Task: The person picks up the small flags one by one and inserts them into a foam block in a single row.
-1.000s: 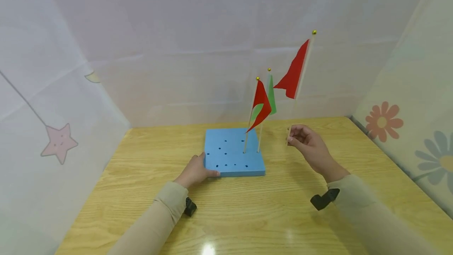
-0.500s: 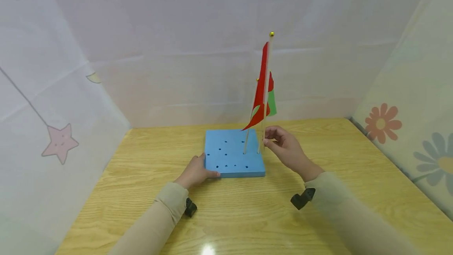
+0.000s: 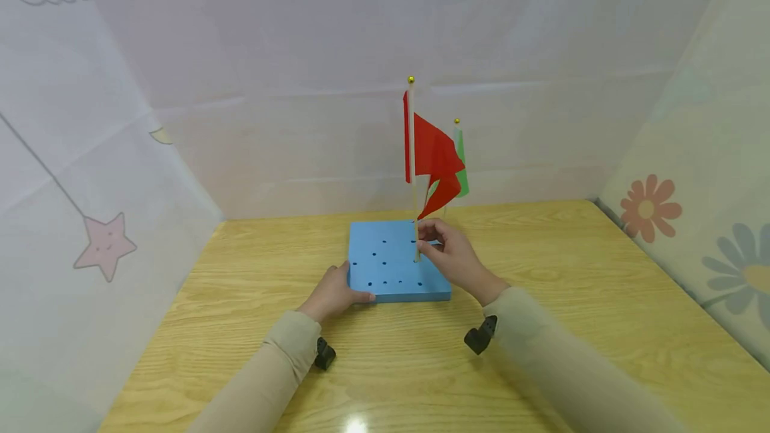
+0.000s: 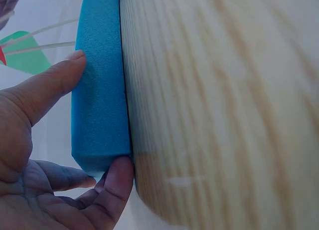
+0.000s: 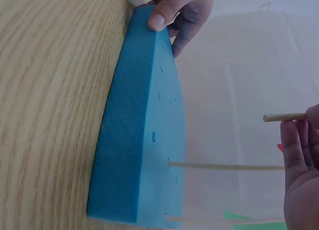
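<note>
My left hand (image 3: pixel 329 294) grips the front left corner of a blue foam board (image 3: pixel 397 271) with several small holes. In the left wrist view the thumb presses the front side of the board (image 4: pixel 102 105), with fingers round the corner. My right hand (image 3: pixel 454 258) pinches the wooden stick of a gold-tipped red flag (image 3: pixel 412 146), nearly upright. In the right wrist view its lower stick end (image 5: pixel 279 117) hangs free, apart from the board. Two flags stand in the board's right part: one red and green (image 3: pixel 445 198), partly covered, the other showing green (image 3: pixel 462 162).
The board lies on a wood-grain table (image 3: pixel 259 252). Pale cloth with printed figures (image 3: pixel 313 99) hangs behind and at both sides. The standing flags' sticks, such as the nearer stick (image 5: pixel 224 166), rise close to the right hand.
My right hand has carried the red flag leftward from the board's right side to above the board, passing in front of the standing flags. The left hand has stayed at the corner.
</note>
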Action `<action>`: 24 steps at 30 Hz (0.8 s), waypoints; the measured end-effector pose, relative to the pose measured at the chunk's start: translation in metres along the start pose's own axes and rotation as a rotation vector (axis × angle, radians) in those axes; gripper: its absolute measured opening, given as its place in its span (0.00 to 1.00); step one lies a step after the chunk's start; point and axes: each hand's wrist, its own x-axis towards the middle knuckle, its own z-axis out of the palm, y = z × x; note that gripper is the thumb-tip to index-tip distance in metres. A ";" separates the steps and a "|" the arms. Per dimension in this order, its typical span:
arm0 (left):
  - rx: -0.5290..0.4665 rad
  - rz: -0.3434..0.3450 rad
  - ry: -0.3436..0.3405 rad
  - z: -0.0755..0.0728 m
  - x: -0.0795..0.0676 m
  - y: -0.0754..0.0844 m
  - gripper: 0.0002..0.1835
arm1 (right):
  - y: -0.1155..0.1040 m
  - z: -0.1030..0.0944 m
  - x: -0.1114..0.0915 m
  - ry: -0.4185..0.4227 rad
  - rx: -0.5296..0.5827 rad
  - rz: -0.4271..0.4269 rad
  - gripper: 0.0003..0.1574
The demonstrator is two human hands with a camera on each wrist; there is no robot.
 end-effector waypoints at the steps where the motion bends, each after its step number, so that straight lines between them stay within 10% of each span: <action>1: 0.003 -0.001 0.000 0.000 0.000 0.000 0.57 | 0.000 0.002 0.001 0.000 -0.003 0.000 0.15; 24: -0.008 0.018 0.005 -0.001 0.001 0.000 0.56 | 0.021 0.051 0.022 0.024 -0.101 0.019 0.11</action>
